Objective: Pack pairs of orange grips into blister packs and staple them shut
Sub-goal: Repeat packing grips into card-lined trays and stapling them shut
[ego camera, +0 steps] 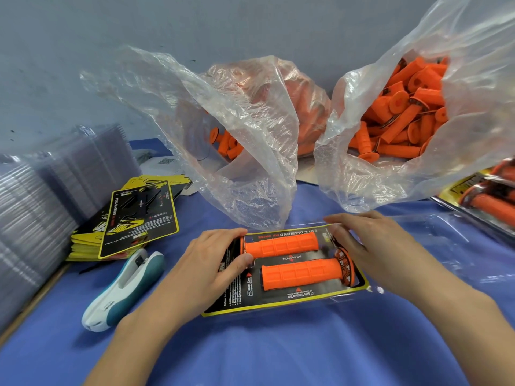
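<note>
Now two orange grips (281, 244) in one blister pack (278, 302), one stapler (122, 288)

Blue cloth (278, 344) spread over the table, grey wall (83, 37) behind, two crumpled clear plastic bags at the back, left bag (237, 151), right bag (459, 65), stack of yellow-and-black printed cards (131, 218) at left, white sheet with a square code (163, 164) beyond it

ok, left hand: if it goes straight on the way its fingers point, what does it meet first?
The far orange grip in the blister pack: its flanged end lies right ahead of the left hand's fingers. Whether they touch it is unclear.
</note>
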A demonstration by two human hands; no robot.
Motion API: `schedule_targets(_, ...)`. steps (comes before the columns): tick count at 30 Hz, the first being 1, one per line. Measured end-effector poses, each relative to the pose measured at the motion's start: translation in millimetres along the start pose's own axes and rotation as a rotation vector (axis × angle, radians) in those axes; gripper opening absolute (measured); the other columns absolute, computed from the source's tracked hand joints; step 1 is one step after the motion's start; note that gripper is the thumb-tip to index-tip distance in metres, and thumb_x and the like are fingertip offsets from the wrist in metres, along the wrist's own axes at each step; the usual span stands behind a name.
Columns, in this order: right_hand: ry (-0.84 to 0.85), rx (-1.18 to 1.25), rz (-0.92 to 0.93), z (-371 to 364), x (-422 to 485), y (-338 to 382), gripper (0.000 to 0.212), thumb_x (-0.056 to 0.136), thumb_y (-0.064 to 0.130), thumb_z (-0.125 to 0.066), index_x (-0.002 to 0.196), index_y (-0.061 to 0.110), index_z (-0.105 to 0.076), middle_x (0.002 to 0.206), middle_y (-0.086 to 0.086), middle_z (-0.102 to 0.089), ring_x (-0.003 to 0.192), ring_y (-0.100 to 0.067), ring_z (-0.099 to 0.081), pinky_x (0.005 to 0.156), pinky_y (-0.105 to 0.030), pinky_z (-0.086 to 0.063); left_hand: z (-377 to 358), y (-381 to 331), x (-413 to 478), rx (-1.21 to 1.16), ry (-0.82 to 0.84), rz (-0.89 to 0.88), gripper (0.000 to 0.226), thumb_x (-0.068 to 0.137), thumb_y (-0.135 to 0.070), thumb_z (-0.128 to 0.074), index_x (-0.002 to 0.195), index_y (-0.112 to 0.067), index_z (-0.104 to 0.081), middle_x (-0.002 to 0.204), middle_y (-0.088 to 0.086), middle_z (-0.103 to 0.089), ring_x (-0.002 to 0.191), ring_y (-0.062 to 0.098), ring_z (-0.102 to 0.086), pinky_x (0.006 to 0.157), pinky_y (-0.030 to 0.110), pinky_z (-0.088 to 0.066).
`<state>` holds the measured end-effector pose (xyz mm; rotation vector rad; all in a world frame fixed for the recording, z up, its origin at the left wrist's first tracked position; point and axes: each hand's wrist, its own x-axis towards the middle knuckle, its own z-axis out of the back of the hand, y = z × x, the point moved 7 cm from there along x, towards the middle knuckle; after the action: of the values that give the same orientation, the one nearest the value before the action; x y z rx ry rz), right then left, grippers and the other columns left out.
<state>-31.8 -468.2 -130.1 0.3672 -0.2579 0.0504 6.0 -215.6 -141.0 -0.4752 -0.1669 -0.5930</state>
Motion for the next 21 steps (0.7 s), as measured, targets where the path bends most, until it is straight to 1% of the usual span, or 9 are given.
schedule_targets(4, 0.017, -0.033, 0.005, -4, -4, -4, 0.036, 0.104, 0.032, -0.036, 0.137, 0.033, -0.052, 0.124, 0.009, -0.065, 0.12, -0.016, -0.048, 0.099, -0.031, -0.037, -1, -1, 0, 0.0, -0.001, -0.003, 0.06, 0.088, -0.063, -0.037, 0.137, -0.031, -0.047, 0.125, -0.026, -0.046, 0.126, -0.002, -0.038, 0.107, 0.025, -0.031)
schedule_targets(8, 0.004, -0.073, 0.045, -5, -5, -4, 0.038, 0.103, 0.026, -0.035, 0.138, 0.033, -0.049, 0.122, 0.015, -0.065, 0.118, -0.015, -0.049, 0.099, -0.032, -0.038, -2, -1, 1, 0.006, -0.01, -0.006, 0.061, 0.088, -0.064, -0.036, 0.14, -0.032, -0.045, 0.127, -0.027, -0.044, 0.126, -0.004, -0.036, 0.108, 0.023, -0.029)
schedule_targets(12, -0.182, 0.028, 0.048, 12, -13, -3, 0.033, 0.1, 0.024, -0.047, 0.131, 0.03, -0.058, 0.117, 0.013, -0.067, 0.113, -0.016, -0.054, 0.096, -0.036, -0.042, 1, 6, 1, -0.043, -0.055, 0.034, 0.058, 0.088, -0.066, -0.034, 0.138, -0.038, -0.044, 0.125, -0.031, -0.043, 0.117, -0.017, -0.03, 0.101, 0.019, -0.027)
schedule_targets(13, -0.238, 0.057, 0.033, 16, -16, -4, 0.032, 0.099, 0.024, -0.048, 0.128, 0.03, -0.06, 0.114, 0.013, -0.068, 0.111, -0.016, -0.055, 0.096, -0.037, -0.043, 4, 9, 1, -0.055, -0.066, 0.054, 0.056, 0.089, -0.066, -0.034, 0.137, -0.04, -0.044, 0.125, -0.032, -0.043, 0.117, -0.017, -0.03, 0.099, 0.018, -0.026)
schedule_targets(15, -0.341, 0.12, -0.016, 24, -24, -6, 0.031, 0.096, 0.022, -0.051, 0.124, 0.027, -0.063, 0.109, 0.01, -0.069, 0.108, -0.018, -0.056, 0.093, -0.038, -0.044, 8, 16, 1, -0.069, -0.096, 0.096, 0.054, 0.088, -0.065, -0.035, 0.135, -0.04, -0.045, 0.124, -0.03, -0.045, 0.119, -0.012, -0.032, 0.099, 0.019, -0.027)
schedule_targets(16, -0.382, 0.149, -0.051, 27, -28, -8, 0.03, 0.096, 0.02, -0.052, 0.123, 0.026, -0.064, 0.108, 0.009, -0.069, 0.106, -0.018, -0.056, 0.091, -0.035, -0.044, 10, 21, 0, -0.076, -0.114, 0.124, 0.053, 0.089, -0.062, -0.038, 0.135, -0.038, -0.046, 0.124, -0.027, -0.046, 0.122, -0.007, -0.035, 0.1, 0.021, -0.028)
schedule_targets(18, -0.446, 0.245, -0.119, 34, -43, -11, 0.028, 0.095, 0.017, -0.054, 0.117, 0.029, -0.066, 0.103, 0.011, -0.07, 0.1, -0.011, -0.055, 0.084, -0.022, -0.04, 13, 31, -5, -0.083, -0.137, 0.202, 0.046, 0.094, -0.051, -0.047, 0.136, -0.031, -0.048, 0.129, -0.018, -0.05, 0.128, 0.006, -0.039, 0.106, 0.028, -0.032)
schedule_targets(20, -0.475, 0.465, -0.2, 37, -60, -11, 0.025, 0.095, 0.017, -0.054, 0.102, 0.037, -0.067, 0.09, 0.013, -0.071, 0.088, -0.003, -0.06, 0.072, -0.012, -0.041, 15, 40, -11, -0.084, -0.135, 0.288, 0.044, 0.097, -0.04, -0.053, 0.137, -0.024, -0.048, 0.134, -0.007, -0.051, 0.13, 0.016, -0.043, 0.109, 0.035, -0.034)
schedule_targets(21, -0.468, 0.608, -0.251, 35, -68, -12, 0.025, 0.094, 0.016, -0.053, 0.094, 0.038, -0.066, 0.083, 0.012, -0.071, 0.08, -0.002, -0.062, 0.066, -0.012, -0.043, 16, 43, -14, -0.091, -0.135, 0.332, 0.044, 0.097, -0.036, -0.055, 0.137, -0.021, -0.049, 0.134, -0.003, -0.052, 0.127, 0.019, -0.046, 0.108, 0.037, -0.036)
